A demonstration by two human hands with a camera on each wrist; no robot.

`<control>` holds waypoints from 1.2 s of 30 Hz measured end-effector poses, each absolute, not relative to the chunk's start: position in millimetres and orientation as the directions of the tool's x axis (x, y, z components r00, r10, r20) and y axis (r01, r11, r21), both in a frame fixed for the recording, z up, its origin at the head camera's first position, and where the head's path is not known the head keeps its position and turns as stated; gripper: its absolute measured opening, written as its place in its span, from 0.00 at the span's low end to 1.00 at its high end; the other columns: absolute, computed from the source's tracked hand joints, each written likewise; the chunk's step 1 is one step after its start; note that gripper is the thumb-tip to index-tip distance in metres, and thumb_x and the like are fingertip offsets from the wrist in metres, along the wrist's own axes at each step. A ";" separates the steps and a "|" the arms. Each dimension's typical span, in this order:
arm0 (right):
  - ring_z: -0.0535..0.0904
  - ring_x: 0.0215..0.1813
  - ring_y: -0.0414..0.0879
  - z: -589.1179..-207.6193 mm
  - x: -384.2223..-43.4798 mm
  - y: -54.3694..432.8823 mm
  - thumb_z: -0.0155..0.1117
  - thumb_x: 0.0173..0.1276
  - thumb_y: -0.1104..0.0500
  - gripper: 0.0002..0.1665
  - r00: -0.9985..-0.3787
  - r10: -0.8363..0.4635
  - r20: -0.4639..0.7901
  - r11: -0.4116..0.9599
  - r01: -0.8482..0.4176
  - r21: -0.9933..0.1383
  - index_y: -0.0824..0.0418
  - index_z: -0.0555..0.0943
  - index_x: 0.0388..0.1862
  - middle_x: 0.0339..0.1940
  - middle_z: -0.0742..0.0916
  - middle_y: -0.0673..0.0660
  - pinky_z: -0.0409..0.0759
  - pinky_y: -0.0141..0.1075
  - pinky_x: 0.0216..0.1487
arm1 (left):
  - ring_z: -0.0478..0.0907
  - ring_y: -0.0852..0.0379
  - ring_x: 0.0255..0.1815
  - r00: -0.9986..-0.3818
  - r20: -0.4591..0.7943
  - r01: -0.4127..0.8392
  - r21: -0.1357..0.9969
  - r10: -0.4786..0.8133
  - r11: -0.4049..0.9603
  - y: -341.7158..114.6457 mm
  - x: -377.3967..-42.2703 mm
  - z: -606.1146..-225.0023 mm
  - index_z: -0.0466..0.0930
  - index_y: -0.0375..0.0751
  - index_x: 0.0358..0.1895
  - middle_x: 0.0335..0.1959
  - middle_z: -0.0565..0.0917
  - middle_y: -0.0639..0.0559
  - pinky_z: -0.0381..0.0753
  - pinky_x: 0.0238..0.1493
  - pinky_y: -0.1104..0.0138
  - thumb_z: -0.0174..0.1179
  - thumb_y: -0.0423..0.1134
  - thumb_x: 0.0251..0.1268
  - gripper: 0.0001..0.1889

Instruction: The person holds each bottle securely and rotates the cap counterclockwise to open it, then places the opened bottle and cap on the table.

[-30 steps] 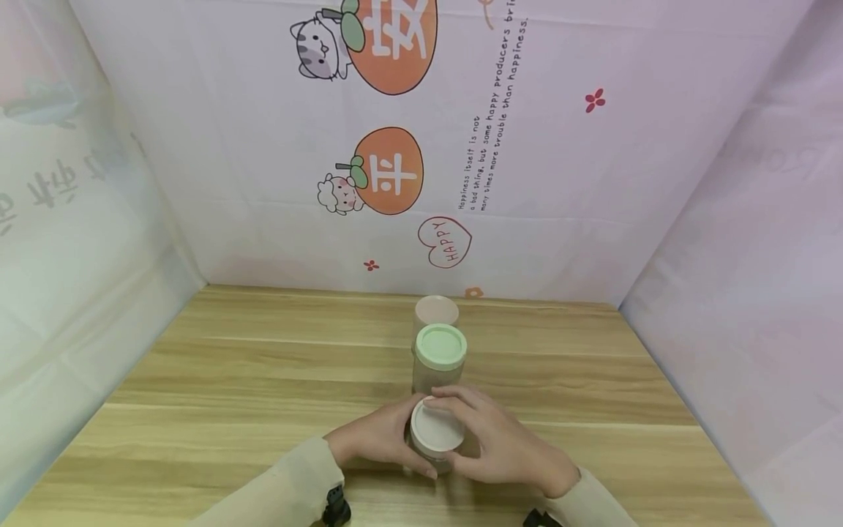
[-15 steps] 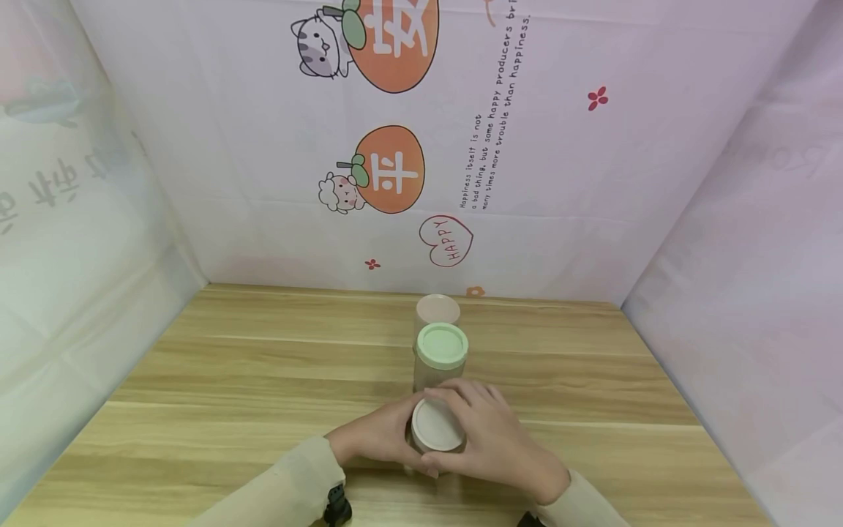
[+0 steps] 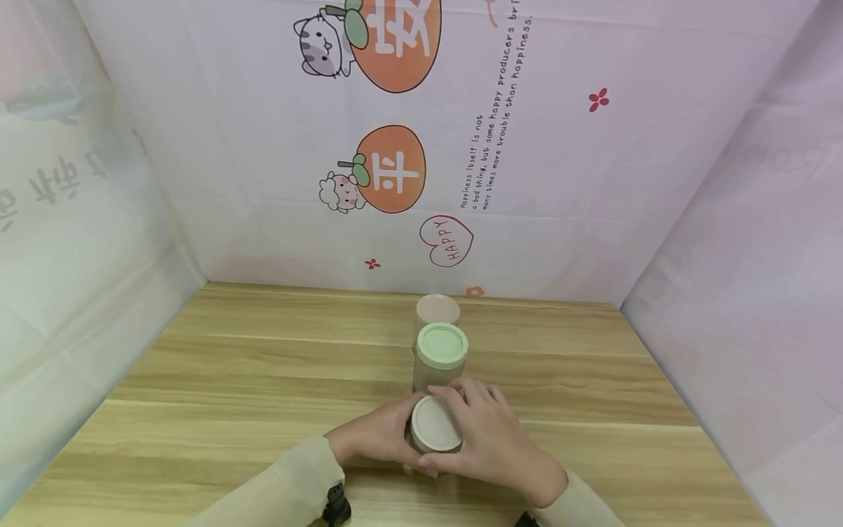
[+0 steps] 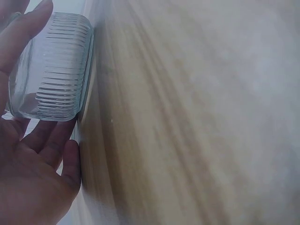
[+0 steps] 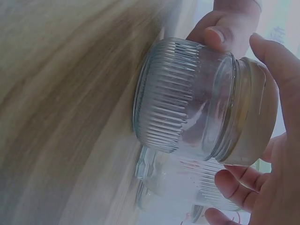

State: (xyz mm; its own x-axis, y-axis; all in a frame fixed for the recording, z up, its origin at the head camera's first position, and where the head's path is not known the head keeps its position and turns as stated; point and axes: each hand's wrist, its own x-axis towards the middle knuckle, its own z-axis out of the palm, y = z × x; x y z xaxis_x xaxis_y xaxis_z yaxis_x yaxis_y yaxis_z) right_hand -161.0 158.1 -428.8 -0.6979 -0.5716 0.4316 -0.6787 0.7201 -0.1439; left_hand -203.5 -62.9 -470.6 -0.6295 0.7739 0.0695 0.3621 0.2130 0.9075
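Note:
A glass jar [image 5: 187, 98] with a ribbed base stands upright near me, a cream lid [image 3: 436, 424] on its neck. My left hand [image 3: 378, 433] grips the jar's glass body, fingers behind and thumb in front; the left wrist view has the ribbed glass within that hand's curve. Over the right side of the lid, my right hand [image 3: 494, 443] holds its edge between thumb and fingers, the thumb tip overlapping the left thumb in the head view. Just behind is a jar with a green lid [image 3: 442, 344], its lower part hidden by my right hand.
A third jar with a pinkish lid [image 3: 437, 309] stands farthest back, in line with the others. The wooden table [image 3: 263, 366] meets a printed white cloth [image 3: 540, 256] at the back. More cloth hangs at both sides.
My right hand has shifted left and closed in on the lid, its thumb now near the left thumb. The left hand and the jars have kept their places.

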 end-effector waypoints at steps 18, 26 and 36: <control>0.74 0.56 0.47 -429.8 -161.1 160.2 0.65 0.55 0.22 0.52 -0.658 -0.608 0.445 0.675 -0.723 -0.147 0.54 0.74 0.70 0.55 0.78 0.51 0.71 0.45 0.52 | 0.71 0.61 0.64 -0.623 0.061 0.358 0.908 0.780 0.215 -62.9 -203.5 -468.4 0.58 0.63 0.74 0.65 0.73 0.62 0.70 0.65 0.61 0.79 0.49 0.51 0.48; 0.71 0.62 0.45 -429.0 -161.6 162.5 0.68 0.59 0.29 0.47 -0.644 -0.637 0.424 0.634 -0.751 -0.186 0.53 0.74 0.71 0.61 0.78 0.50 0.70 0.50 0.60 | 0.70 0.61 0.65 -0.614 0.071 0.357 0.913 0.786 0.196 -63.5 -203.4 -468.2 0.57 0.64 0.74 0.66 0.72 0.62 0.68 0.67 0.61 0.79 0.48 0.51 0.49; 0.70 0.64 0.45 -430.5 -162.1 165.5 0.73 0.55 0.43 0.47 -0.605 -0.677 0.418 0.588 -0.787 -0.186 0.51 0.70 0.74 0.66 0.76 0.51 0.71 0.52 0.59 | 0.71 0.61 0.64 -0.619 0.067 0.362 0.908 0.782 0.209 -63.9 -203.0 -470.8 0.60 0.63 0.72 0.65 0.72 0.62 0.69 0.66 0.61 0.79 0.48 0.51 0.46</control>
State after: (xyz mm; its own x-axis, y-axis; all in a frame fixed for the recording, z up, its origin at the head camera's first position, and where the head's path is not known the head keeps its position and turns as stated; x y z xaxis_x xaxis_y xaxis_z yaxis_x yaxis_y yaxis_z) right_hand -162.1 165.5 -430.5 -0.6055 -0.6772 0.4181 -0.7868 0.5884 -0.1864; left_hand -203.0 -63.9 -470.8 -0.6192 0.7824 0.0673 0.3625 0.2087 0.9083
